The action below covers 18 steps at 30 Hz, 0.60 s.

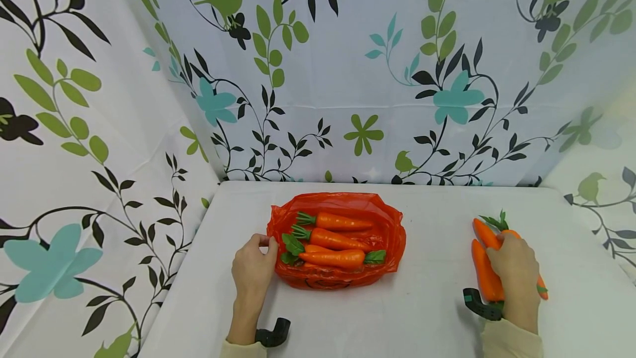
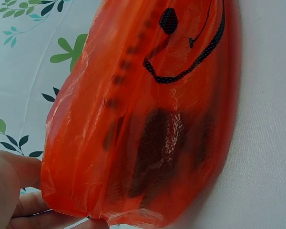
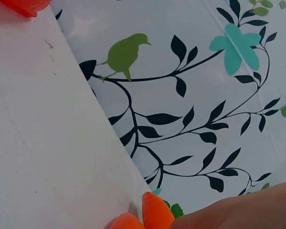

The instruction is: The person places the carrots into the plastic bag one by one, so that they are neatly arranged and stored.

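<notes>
A red plastic bag (image 1: 343, 282) lies with its mouth spread wide, and several orange carrots (image 1: 338, 239) with green tops are inside it. My left hand (image 1: 254, 269) pinches the bag's left edge between thumb and fingers. In the left wrist view, the side of the bag (image 2: 133, 119) carries black printed lines, and dark shapes show through the plastic. On the right, my right hand (image 1: 517, 269) reaches over a small group of loose carrots (image 1: 486, 272) and grips one carrot (image 1: 509, 232) near its leafy end. The palm hides part of the group.
The white table (image 1: 432, 236) stretches between the bag and the loose carrots. Behind it hangs a white curtain (image 1: 338, 87) printed with leaves, birds and flowers. Black curved wrist pieces (image 1: 273, 333) sit at both wrists, close above the tabletop.
</notes>
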### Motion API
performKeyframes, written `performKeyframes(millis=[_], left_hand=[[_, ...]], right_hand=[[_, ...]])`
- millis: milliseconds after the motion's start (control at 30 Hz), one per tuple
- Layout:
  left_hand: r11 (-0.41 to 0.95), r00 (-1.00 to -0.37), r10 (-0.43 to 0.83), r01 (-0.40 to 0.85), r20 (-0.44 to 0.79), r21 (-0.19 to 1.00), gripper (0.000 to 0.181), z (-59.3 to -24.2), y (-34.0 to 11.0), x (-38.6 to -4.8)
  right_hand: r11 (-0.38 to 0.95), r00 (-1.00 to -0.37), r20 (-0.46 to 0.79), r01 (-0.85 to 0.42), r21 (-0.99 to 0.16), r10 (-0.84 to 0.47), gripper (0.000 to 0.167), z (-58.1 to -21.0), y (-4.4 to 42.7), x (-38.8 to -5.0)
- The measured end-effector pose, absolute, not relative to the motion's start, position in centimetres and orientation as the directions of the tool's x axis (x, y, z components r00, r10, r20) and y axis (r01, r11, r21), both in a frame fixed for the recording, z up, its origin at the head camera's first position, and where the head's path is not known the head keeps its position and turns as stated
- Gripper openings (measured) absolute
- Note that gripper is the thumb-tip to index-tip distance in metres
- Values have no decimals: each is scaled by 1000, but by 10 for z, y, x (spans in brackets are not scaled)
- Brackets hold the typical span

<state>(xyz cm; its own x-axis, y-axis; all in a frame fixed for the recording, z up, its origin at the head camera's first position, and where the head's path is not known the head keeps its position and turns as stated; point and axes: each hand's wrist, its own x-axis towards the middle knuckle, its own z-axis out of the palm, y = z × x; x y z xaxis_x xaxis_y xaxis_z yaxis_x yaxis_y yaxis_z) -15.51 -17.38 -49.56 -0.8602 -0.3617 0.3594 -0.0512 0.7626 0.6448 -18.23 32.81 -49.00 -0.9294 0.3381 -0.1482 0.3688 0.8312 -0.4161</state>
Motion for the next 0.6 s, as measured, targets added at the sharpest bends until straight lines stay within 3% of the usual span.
performKeyframes(millis=[600], left_hand=[[766,-858,-361,-49,366,641,18,-496,-174,-156]], right_hand=[[831,-939,-73,332,-447,335,55,-481,311,-187]])
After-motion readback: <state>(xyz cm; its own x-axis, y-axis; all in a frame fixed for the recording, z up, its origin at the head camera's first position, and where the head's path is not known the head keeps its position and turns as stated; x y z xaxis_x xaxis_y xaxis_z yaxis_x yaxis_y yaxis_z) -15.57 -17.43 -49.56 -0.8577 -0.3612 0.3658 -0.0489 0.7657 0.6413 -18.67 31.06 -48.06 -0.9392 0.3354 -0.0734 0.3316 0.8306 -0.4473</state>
